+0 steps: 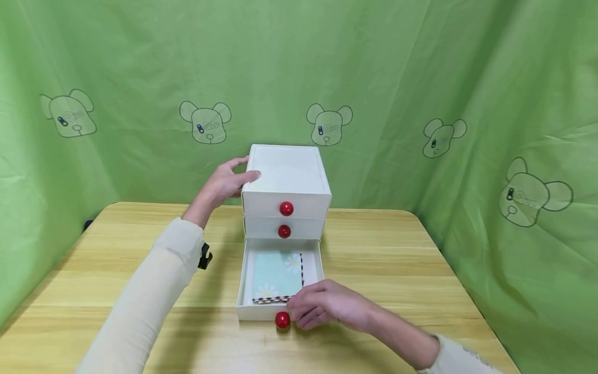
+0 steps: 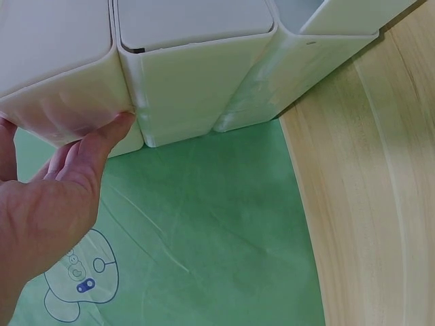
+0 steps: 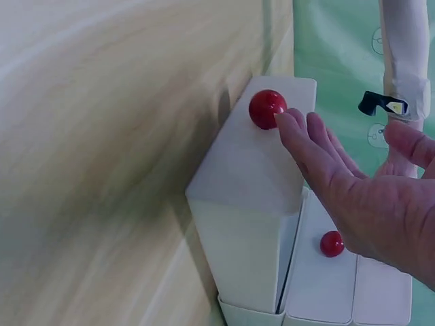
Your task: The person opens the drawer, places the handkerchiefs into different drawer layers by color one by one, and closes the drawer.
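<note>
Head view, lower centre: right hand fingertips at red knob of open drawer, grip released, nothing clasped. Left hand rests flat-fingered against the cabinet. Light, stiff, smooth plastic, likely; knob is the natural hold.

Hidden behind the right hand: the near right corner of the open drawer and a corner of the flowered cloth inside. Cut off at the wrist view's top edge: the cabinet. Blurred beside the drawer: the tabletop.

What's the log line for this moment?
left hand: steadies cabinet | right hand: open at red knob | bottom drawer: open | inside: floral cloth
</note>
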A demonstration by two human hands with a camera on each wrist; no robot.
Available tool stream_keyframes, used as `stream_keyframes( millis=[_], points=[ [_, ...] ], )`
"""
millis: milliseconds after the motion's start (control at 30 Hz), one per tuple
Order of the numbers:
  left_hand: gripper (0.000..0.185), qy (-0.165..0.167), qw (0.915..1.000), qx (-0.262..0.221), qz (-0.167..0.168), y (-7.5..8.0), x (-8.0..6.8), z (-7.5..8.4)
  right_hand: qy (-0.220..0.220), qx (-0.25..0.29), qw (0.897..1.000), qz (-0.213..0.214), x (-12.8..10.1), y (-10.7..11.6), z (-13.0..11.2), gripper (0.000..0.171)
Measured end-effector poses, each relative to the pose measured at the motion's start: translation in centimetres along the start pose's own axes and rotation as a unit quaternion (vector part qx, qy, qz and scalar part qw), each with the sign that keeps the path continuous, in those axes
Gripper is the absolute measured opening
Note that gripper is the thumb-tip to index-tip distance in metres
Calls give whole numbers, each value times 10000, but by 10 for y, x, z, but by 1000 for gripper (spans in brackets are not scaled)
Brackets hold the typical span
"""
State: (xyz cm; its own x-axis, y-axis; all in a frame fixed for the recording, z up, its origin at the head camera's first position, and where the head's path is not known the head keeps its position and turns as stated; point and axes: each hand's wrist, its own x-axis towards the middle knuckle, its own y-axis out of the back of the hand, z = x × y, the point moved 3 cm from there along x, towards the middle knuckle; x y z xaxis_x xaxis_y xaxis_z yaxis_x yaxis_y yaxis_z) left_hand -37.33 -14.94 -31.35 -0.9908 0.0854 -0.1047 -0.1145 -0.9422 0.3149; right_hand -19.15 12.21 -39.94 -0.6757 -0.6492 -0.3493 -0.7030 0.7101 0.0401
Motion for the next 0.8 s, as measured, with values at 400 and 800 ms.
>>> stream_keyframes(
  millis=[400,800],
  points=[
    [79,-40,9999,-95,-65,-1,0,0,-493,80,9986,-167,-2,-4,16,41],
    [79,-20,10000,-93,-27,-1,1,-1,-758,992,9862,-1086,3,-13,33,43]
  ],
)
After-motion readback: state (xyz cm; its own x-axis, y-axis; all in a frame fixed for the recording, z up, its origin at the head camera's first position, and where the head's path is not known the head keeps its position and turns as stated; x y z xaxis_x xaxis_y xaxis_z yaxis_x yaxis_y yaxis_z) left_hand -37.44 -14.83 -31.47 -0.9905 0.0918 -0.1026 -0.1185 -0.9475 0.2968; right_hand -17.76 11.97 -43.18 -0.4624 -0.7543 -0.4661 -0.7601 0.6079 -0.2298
